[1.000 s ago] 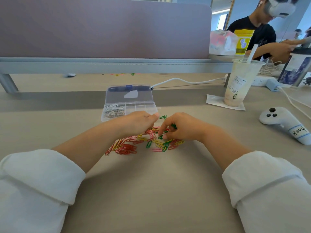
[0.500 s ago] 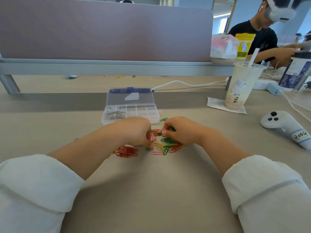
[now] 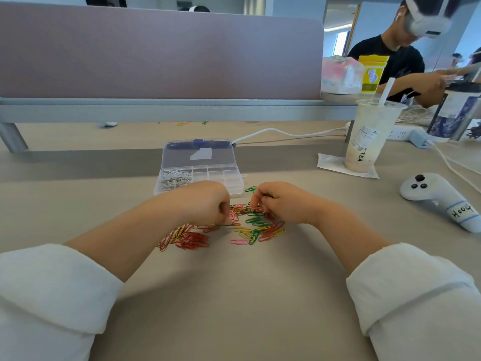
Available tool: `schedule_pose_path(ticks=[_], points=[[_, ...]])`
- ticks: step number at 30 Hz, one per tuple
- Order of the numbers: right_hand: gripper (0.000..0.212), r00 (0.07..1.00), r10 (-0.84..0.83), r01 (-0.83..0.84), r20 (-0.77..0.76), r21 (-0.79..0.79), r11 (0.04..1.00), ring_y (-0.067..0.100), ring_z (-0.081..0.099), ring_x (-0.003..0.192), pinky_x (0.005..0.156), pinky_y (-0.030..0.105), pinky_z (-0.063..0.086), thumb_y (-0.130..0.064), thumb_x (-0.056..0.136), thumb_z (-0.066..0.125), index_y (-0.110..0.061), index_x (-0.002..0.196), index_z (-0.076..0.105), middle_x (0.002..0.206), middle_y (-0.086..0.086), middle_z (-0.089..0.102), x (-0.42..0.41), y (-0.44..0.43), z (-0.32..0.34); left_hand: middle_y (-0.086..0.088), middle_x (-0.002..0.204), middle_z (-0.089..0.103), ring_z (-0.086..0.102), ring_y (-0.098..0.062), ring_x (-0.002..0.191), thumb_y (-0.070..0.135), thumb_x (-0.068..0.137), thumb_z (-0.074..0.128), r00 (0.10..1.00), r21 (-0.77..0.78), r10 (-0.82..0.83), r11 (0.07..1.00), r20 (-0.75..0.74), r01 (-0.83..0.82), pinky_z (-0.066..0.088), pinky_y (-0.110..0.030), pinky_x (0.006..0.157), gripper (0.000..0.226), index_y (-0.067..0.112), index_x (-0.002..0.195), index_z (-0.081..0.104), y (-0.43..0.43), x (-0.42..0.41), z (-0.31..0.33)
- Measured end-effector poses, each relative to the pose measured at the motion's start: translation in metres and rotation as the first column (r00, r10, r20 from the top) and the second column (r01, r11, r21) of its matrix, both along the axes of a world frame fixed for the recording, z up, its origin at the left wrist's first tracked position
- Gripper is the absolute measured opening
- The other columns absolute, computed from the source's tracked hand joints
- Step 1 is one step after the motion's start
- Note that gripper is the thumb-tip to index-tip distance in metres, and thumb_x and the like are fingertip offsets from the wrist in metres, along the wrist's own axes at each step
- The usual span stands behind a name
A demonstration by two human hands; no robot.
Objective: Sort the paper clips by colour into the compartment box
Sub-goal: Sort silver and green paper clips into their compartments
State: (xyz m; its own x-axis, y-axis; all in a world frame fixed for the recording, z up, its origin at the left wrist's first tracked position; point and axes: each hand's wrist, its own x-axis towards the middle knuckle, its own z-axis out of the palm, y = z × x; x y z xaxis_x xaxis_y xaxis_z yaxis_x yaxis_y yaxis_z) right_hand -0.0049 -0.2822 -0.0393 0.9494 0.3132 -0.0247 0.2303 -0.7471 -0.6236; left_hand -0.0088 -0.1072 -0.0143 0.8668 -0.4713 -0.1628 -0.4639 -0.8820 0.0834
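A loose pile of red, green, yellow and pink paper clips (image 3: 250,226) lies on the desk between my hands, with a mostly red cluster (image 3: 192,239) at its left. My left hand (image 3: 204,201) is curled over the pile's left part, and its fingertips pinch a green clip (image 3: 224,225) at the desk surface. My right hand (image 3: 282,201) is curled over the pile's right part and holds green clips inside its fingers. Just behind my hands, the clear compartment box (image 3: 235,185) stands with its lid up. Its left compartment holds silver clips (image 3: 173,178).
A drink cup with a straw (image 3: 369,136) stands on a napkin at the right, and a white controller (image 3: 437,196) lies nearer. A white cable (image 3: 286,132) runs behind the box. A desk divider (image 3: 156,53) closes the back. Another person works beyond it at the right.
My left hand has drawn back from the box's front edge and curled down onto the pile. My right hand has stayed over the clips, still holding green ones.
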Motion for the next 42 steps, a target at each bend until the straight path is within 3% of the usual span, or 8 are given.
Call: schedule_pose_path(ticks=[6,11,16,24,30,34,38,42], points=[[0.028,0.998,0.025,-0.021,0.051,-0.075,0.997,0.006,0.040,0.056,0.051,0.018,0.034,-0.020,0.099,0.039,-0.018,0.079,0.058,0.063,-0.007,0.043,-0.002,-0.001,0.002,-0.003,0.081,0.050,0.044,-0.018,0.070,0.037,0.098,0.035,0.998,-0.005,0.058,0.998,0.000,-0.058,0.032,-0.026,0.057,0.036,0.006,0.096,0.053,-0.001,0.001,0.001],[0.048,0.989,-0.023,0.035,0.148,-0.080,0.996,0.006,0.039,0.042,0.046,0.014,0.031,-0.036,0.094,0.048,-0.020,0.049,0.051,0.047,-0.003,0.040,0.001,-0.009,0.003,-0.003,0.082,0.056,0.048,-0.016,0.073,0.025,0.100,0.031,0.997,-0.336,0.075,0.940,0.014,-0.066,0.034,-0.028,0.059,0.018,0.011,0.094,0.040,-0.013,0.002,-0.014],[0.026,0.996,0.002,0.004,0.092,-0.067,0.998,-0.004,0.046,0.042,0.050,0.008,0.037,-0.018,0.096,0.047,-0.011,0.083,0.069,0.054,-0.009,0.049,0.000,-0.013,0.006,0.008,0.076,0.058,0.050,-0.008,0.067,0.012,0.099,0.028,0.997,-0.511,0.073,0.858,0.009,-0.058,0.040,-0.020,0.058,0.024,0.025,0.109,0.046,-0.016,0.010,-0.024],[0.009,0.994,0.101,-0.094,0.041,-0.144,0.985,-0.003,0.043,0.042,0.044,0.008,0.030,-0.025,0.074,0.077,-0.021,0.074,0.069,0.052,-0.010,0.043,-0.003,-0.012,0.004,0.006,0.070,0.047,0.041,-0.006,0.063,0.015,0.099,0.027,0.995,-0.501,0.098,0.862,0.014,-0.078,0.033,-0.022,0.055,0.027,0.020,0.096,0.053,-0.017,0.014,-0.024],[0.007,0.996,0.077,-0.063,0.041,-0.267,0.962,0.003,0.045,0.054,0.045,0.005,0.033,-0.022,0.083,0.067,-0.018,0.087,0.071,0.059,-0.013,0.046,-0.002,-0.017,0.007,0.005,0.067,0.050,0.046,-0.015,0.067,0.034,0.095,0.041,0.987,-0.386,0.066,0.922,0.144,-0.005,0.032,-0.028,0.057,0.025,0.016,0.090,0.057,-0.026,0.008,-0.023],[0.022,0.998,0.026,-0.005,0.064,-0.316,0.949,0.019,0.052,0.084,0.061,0.021,0.035,-0.021,0.093,0.050,-0.006,0.100,0.064,0.086,0.001,0.061,0.000,-0.017,0.006,0.013,0.062,0.041,0.039,-0.007,0.063,0.043,0.086,0.058,0.986,-0.263,0.009,0.964,0.165,0.035,0.030,-0.024,0.058,0.022,0.024,0.096,0.063,-0.026,0.006,-0.024],[0.026,0.998,-0.029,0.047,0.064,-0.303,0.952,0.021,0.047,0.089,0.075,0.024,0.032,-0.023,0.098,0.036,-0.005,0.108,0.053,0.112,0.013,0.060,0.001,-0.019,0.003,0.001,0.097,0.061,0.048,-0.012,0.087,0.035,0.087,0.060,0.990,-0.195,-0.004,0.980,0.143,0.032,0.036,-0.023,0.074,0.025,0.020,0.106,0.065,-0.026,0.006,-0.024],[0.022,0.998,-0.029,0.041,0.055,-0.234,0.971,0.013,0.046,0.074,0.059,0.022,0.033,-0.015,0.097,0.036,-0.012,0.112,0.051,0.086,0.001,0.055,0.002,-0.019,0.002,-0.003,0.109,0.061,0.053,-0.017,0.099,0.033,0.089,0.056,0.995,-0.155,0.004,0.988,0.095,0.011,0.036,-0.023,0.077,0.026,0.017,0.109,0.063,-0.027,0.005,-0.023]])
